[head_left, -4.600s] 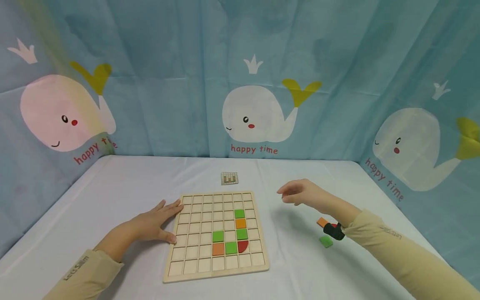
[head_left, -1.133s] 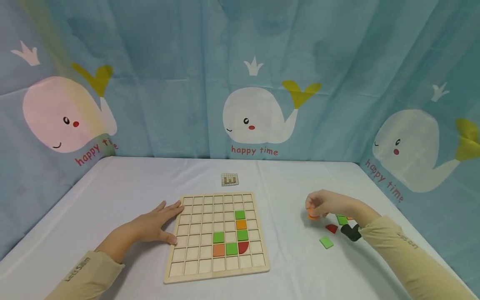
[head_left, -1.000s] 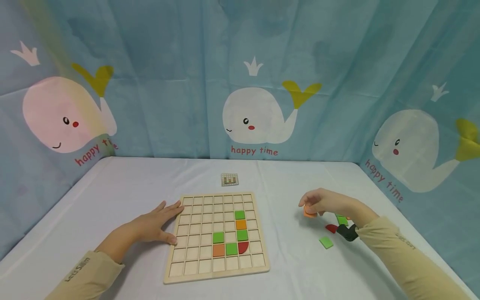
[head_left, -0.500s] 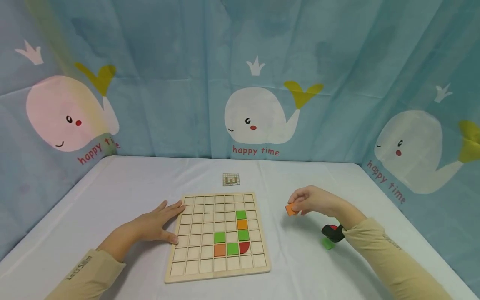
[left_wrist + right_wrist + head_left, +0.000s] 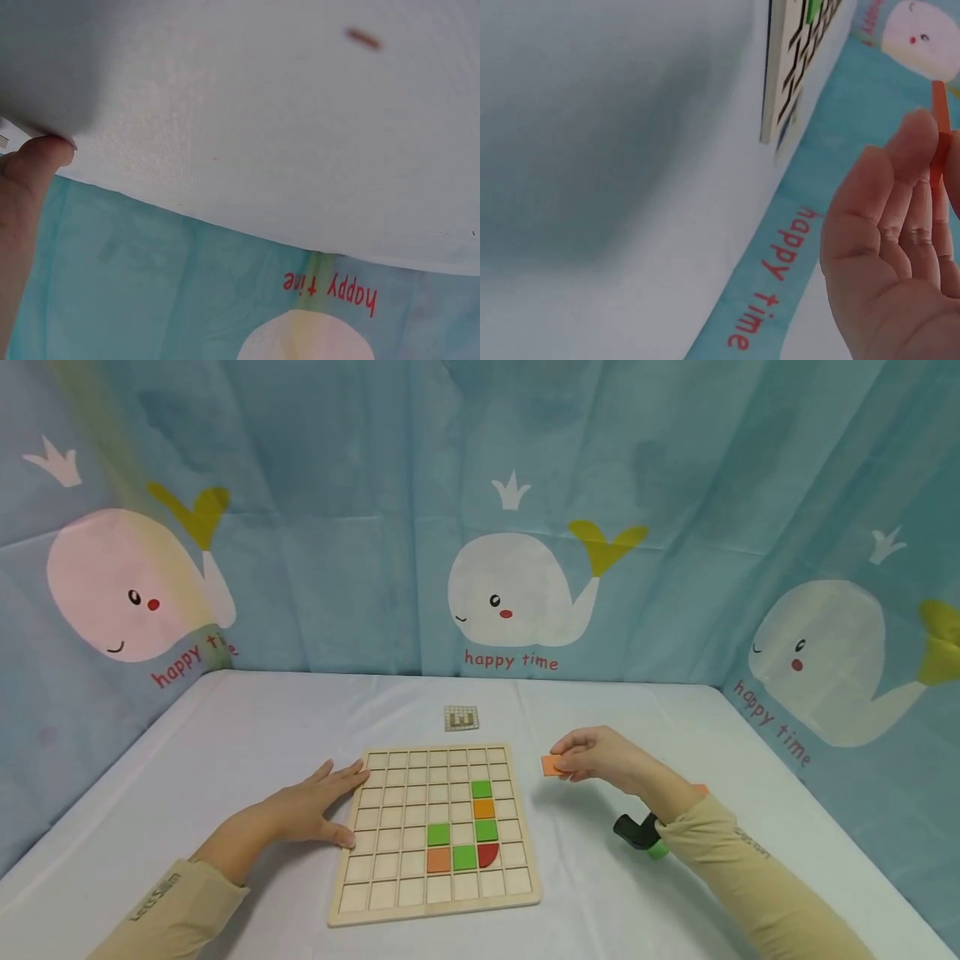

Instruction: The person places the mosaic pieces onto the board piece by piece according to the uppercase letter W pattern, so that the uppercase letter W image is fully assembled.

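Observation:
In the head view my right hand (image 5: 596, 756) pinches an orange square tile (image 5: 552, 766) between thumb and fingers, raised over the cloth just right of the board. The right wrist view shows that tile (image 5: 940, 135) edge-on at the fingertips. My left hand (image 5: 311, 808) lies with fingers spread along the left edge of a wooden grid board (image 5: 390, 864). Set into the board's cells are several green tiles (image 5: 481, 789), an orange tile (image 5: 483, 809), a darker orange tile (image 5: 438, 860) and a red quarter-round tile (image 5: 488, 854).
Behind the board lies a small pattern card (image 5: 461, 718). Under my right forearm, partly hidden, are a green tile (image 5: 657, 850) and an orange piece (image 5: 701, 789). A black wrist-camera part (image 5: 636, 832) hangs below that wrist. A blue whale-print curtain (image 5: 337, 610) closes off the table's back.
My right hand has picked up the orange tile from the loose pieces on the right and carried it left and slightly up, close to the board. The left hand stays put.

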Tool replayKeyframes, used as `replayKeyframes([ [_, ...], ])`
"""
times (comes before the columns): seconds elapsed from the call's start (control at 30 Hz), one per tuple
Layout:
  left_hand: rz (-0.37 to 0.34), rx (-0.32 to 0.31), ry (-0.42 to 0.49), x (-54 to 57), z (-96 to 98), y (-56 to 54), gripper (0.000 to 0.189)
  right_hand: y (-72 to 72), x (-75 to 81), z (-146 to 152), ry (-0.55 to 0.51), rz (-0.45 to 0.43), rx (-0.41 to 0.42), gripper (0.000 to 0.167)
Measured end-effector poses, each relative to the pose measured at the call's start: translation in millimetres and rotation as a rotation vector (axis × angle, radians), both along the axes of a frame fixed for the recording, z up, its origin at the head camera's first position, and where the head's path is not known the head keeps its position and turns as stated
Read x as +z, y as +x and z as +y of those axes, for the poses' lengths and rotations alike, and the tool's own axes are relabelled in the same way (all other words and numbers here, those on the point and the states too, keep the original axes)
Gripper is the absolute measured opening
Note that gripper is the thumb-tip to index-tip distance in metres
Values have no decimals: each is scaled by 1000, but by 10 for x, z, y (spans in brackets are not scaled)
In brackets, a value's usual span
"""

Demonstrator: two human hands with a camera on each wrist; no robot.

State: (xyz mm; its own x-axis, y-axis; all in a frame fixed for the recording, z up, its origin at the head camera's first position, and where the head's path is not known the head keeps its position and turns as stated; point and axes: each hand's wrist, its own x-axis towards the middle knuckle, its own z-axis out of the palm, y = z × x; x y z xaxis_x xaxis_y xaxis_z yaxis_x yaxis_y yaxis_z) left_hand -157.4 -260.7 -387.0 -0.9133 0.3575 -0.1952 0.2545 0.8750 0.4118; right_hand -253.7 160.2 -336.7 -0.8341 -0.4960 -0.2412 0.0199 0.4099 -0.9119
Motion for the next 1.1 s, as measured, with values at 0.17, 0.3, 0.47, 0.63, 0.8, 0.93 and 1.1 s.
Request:
replayKeyframes([
  [0.17, 15, -7, -2, -9, -16, -1, 105, 27, 5, -110, -22, -8, -6, 22],
  [0.3, 13, -6, 1, -8, -24, 3, 104, 41, 10, -199, -25, -17, 8, 22],
  [0.47, 15, -6, 4, 3, -20, 11, 104, 57, 22, -301, -14, -5, 76, 32],
  [0.63, 4, -4, 18, 10, -2, 18, 104, 80, 9, -389, 8, 2, 119, 38],
  [0.8, -4, 4, 18, 12, -6, 19, 104, 88, -11, -476, 1, 8, 149, 34],
  [0.93, -4, 5, 8, 15, -8, 13, 104, 96, -56, -554, -36, -3, 164, 35],
  [1.1, 0, 9, 1, 13, -5, 7, 105, 139, -103, -678, -32, -23, 157, 31],
])
